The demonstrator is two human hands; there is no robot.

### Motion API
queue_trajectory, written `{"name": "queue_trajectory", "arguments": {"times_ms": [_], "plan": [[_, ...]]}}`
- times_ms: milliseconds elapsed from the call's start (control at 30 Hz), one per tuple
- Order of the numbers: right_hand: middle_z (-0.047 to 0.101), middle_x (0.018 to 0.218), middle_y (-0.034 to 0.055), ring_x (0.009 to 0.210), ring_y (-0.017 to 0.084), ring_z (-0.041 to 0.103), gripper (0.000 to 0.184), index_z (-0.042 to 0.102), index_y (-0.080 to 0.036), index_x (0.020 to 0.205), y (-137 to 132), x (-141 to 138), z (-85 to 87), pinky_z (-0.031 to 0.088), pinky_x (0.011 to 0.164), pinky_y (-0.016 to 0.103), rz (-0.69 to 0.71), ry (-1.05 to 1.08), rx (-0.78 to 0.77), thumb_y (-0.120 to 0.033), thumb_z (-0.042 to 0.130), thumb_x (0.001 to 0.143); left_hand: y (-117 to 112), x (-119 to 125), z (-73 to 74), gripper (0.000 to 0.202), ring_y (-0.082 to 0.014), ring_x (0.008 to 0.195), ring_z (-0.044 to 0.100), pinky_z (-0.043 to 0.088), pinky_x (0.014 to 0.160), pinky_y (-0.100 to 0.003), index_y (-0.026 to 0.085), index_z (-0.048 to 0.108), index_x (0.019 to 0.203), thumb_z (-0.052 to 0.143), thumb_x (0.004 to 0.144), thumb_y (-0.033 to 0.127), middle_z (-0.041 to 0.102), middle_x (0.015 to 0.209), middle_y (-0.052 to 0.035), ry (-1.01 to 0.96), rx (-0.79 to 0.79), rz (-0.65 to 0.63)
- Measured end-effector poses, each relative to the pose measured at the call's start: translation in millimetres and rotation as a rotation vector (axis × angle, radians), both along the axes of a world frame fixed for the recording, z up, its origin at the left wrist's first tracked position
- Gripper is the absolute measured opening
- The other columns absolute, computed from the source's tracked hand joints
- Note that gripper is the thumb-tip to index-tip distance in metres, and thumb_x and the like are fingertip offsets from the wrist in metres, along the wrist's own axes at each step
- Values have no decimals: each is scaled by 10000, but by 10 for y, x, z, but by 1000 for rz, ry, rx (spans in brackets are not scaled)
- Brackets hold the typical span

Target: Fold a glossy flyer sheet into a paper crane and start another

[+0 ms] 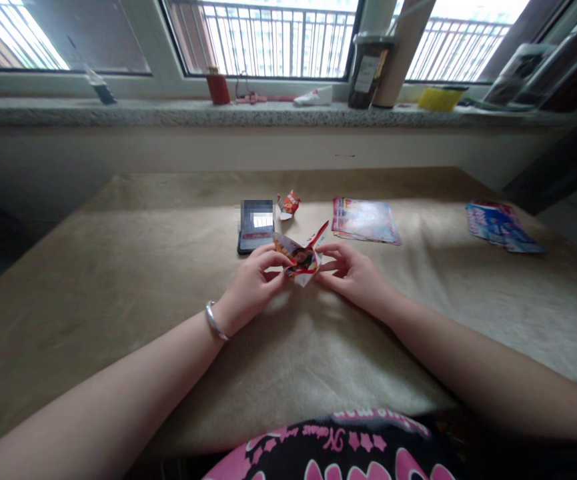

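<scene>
The grip is a two-handed pinch: the left hand (261, 275) and the right hand (352, 270) hold opposite sides of a printed folded paper (302, 257) between their fingertips, just above the table (118, 300). Neither hand is nearer, since both touch it; its flaps splay out, the longest pointing away and to the right, so no single long axis stands out. Beyond the left hand lies a dark phone (257, 241), its screen partly blurred, with a small folded piece (289, 205) just to its right; the white lettering on that piece's orange face is too small to read. Past the right hand lie a stack of printed sheets (367, 220) and, well apart, blue printed sheets (502, 227), their writing illegible. Pink lettering on the shirt (348, 453) cannot be read surely.
</scene>
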State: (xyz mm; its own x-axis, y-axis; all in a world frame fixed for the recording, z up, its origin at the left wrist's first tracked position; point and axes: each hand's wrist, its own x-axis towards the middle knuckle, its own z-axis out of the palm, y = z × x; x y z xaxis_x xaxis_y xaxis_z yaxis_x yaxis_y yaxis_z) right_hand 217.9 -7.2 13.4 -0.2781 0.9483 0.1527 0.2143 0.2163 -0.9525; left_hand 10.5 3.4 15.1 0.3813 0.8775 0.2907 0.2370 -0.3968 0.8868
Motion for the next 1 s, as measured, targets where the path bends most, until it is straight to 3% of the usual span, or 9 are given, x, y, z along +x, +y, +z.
{"name": "queue_trajectory", "arguments": {"times_ms": [100, 267, 500, 733, 1000], "plan": [[640, 1060, 63, 872, 181, 668, 316, 530, -222, 1046, 9, 12, -28, 566, 723, 296, -3, -18, -2, -284, 626, 752, 8, -8, -15, 139, -186, 1026, 536, 539, 803, -324, 167, 631, 871, 564, 801, 266, 523, 1113, -79, 0, -13, -12], [661, 1036, 32, 906, 182, 657, 315, 570, -239, 1044, 0, 5, 9, 565, 675, 263, -36, -49, 30, -274, 639, 739, 37, -19, -41, 158, -183, 969, 558, 513, 823, -329, 155, 645, 814, 584, 791, 299, 567, 1026, -76, 10, 10, 29], [700, 901, 2, 738, 150, 659, 194, 659, -262, 955, -9, 33, 54, 525, 641, 264, -168, -335, 167, -282, 599, 772, 36, 26, -40, 263, -159, 856, 593, 500, 808, -314, 125, 606, 763, 635, 759, 387, 598, 955, -75, -203, -182, 4], [707, 806, 8, 658, 126, 641, 186, 671, -216, 903, 17, 28, 36, 497, 587, 219, -143, -227, 64, -307, 619, 749, 17, 46, -16, 237, -174, 965, 572, 492, 848, -314, 119, 607, 717, 692, 708, 339, 553, 1077, -84, -265, -203, 32], [699, 764, 31, 649, 149, 634, 188, 694, -195, 819, 44, 37, -22, 495, 575, 247, -191, -229, 80, -352, 622, 744, 18, 39, -25, 229, -179, 933, 594, 475, 878, -353, 135, 596, 765, 701, 700, 328, 610, 1000, -67, -298, -291, 13]]}}
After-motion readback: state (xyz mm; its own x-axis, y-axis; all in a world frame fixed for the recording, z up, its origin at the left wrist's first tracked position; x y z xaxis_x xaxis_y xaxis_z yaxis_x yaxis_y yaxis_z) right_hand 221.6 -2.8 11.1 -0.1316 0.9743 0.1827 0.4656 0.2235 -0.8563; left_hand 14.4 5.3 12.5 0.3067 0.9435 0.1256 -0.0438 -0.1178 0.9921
